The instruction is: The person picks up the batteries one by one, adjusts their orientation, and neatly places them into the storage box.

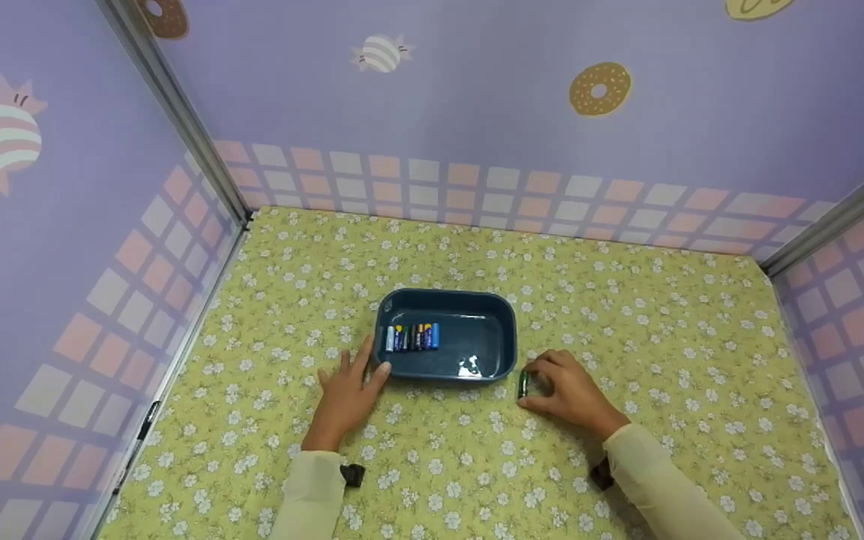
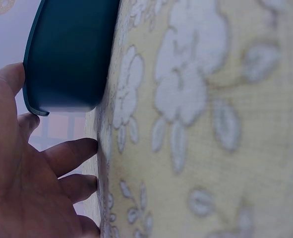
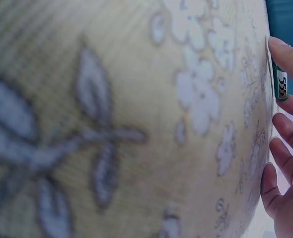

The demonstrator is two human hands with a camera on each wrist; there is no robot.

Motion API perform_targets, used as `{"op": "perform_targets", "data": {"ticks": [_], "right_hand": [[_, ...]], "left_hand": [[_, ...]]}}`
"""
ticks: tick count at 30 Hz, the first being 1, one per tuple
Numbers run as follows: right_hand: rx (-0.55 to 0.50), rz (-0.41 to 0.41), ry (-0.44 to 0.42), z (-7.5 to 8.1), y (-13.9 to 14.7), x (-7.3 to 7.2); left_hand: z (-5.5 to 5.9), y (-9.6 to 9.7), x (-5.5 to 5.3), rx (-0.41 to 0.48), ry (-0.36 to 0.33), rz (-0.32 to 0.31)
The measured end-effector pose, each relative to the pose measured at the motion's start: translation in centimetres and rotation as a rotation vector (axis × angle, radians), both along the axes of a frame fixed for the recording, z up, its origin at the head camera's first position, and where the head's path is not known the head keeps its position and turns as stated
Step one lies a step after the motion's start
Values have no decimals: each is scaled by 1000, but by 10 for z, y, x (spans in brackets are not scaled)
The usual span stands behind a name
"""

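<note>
A dark blue plastic tub (image 1: 477, 375) stands on the flowered cloth, with several batteries (image 1: 412, 337) lined up side by side along its left part. My left hand (image 1: 346, 394) has its fingers spread on the cloth, and thumb and index finger touch the tub's near left corner; the left wrist view shows them at the rim of the tub (image 2: 67, 59). To the right of the tub, my right hand (image 1: 567, 390) pinches a green battery (image 1: 523, 384) between thumb and index finger, low over the cloth. In the right wrist view the battery (image 3: 281, 84) shows "555" on its side.
Yellow-green cloth (image 1: 432, 465) with white flowers covers the surface. Purple walls (image 1: 477, 90) with pink and white checks enclose it at the back, left and right. A dark, thin object (image 1: 148, 420) lies along the left edge.
</note>
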State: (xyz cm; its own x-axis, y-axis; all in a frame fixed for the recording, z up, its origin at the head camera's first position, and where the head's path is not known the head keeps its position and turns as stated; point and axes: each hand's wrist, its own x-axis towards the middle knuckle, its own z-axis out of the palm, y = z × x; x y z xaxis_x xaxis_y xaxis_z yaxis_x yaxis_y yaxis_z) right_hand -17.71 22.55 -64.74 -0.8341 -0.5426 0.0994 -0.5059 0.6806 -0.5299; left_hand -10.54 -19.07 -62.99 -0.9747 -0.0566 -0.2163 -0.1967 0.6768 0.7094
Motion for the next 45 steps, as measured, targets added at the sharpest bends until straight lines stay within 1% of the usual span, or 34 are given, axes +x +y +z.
{"op": "perform_targets", "data": {"ticks": [6, 11, 13, 15, 19, 22, 26, 31, 35, 39, 43, 45], "right_hand": [[-17, -41, -57, 5, -1, 0], [-41, -76, -107, 15, -1, -3], [-57, -86, -110, 20, 0, -6], [-75, -94, -106, 25, -1, -9], [-98, -100, -61, 36, -2, -19], [-127, -100, -21, 46, -5, -27], [-162, -77, 25, 59, -13, -39], [-172, -33, 67, 74, -29, -52], [-162, -8, 67, 83, -46, -61], [-164, 26, 64, 87, -63, -69], [-145, 45, 55, 86, -80, -76], [-130, 47, 38, 85, -89, -80]], "left_hand": [[-2, 0, -1, -4, -4, 10], [-4, -1, -2, -10, -10, 15], [-4, -1, -2, -10, -11, 14], [-5, 0, -2, -9, -14, 17], [-4, 0, -2, -9, -15, 15], [-4, -1, -2, -15, 8, 0], [-4, -2, -2, -23, 38, -17], [-5, -2, -2, -22, 30, -23], [-4, -2, -1, -24, 27, -18], [-5, -1, -1, -19, 20, -11], [-6, -2, -2, -15, 12, -4], [-6, -2, -2, -18, 15, -2]]}}
